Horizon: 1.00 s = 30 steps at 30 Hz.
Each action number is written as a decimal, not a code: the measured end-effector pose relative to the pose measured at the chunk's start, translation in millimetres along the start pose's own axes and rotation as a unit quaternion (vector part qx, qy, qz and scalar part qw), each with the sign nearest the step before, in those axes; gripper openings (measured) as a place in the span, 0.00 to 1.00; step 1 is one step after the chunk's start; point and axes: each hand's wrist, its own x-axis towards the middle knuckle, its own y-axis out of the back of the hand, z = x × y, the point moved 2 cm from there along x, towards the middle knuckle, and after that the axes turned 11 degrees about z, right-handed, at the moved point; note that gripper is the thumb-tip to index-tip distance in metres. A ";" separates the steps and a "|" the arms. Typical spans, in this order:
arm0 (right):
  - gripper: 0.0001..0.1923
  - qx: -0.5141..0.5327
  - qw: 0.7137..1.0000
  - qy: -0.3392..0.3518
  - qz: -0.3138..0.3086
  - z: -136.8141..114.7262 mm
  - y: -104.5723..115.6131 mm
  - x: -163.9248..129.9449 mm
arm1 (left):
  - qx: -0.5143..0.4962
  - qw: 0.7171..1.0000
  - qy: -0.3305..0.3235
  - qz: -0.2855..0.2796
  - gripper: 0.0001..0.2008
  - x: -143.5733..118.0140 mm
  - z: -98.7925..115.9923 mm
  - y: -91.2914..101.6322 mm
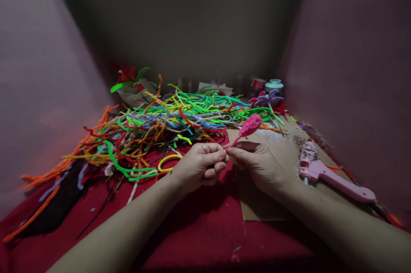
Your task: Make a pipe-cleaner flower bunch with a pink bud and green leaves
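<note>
Head view | pink bud [251,125] on a thin stem is held above the desk [199,234], before the pipe-cleaner pile [167,123] | left hand [199,166] and right hand [257,164] meet, fingers [215,157] pinched narrow on the stem | twist is best kept tight near the bud, stem kept straight | glue gun [330,174] lies apart at right

Pink glue gun [334,176]; cardboard sheet [285,153]; purple flower [268,99]
</note>
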 end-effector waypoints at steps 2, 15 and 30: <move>0.06 0.004 1.000 0.001 0.008 2.0 1.7 0.7 | 0.141 0.982 -0.098 0.075 0.12 0.4 -0.9 0.6; 0.09 -0.039 0.999 0.001 0.027 -3.1 -1.6 -2.5 | 0.565 0.671 -0.444 0.185 0.11 0.0 -15.5 2.5; 0.13 -0.053 0.998 -0.010 0.021 -0.9 -2.5 -2.7 | 0.555 0.664 -0.461 0.195 0.10 -1.9 -14.4 0.8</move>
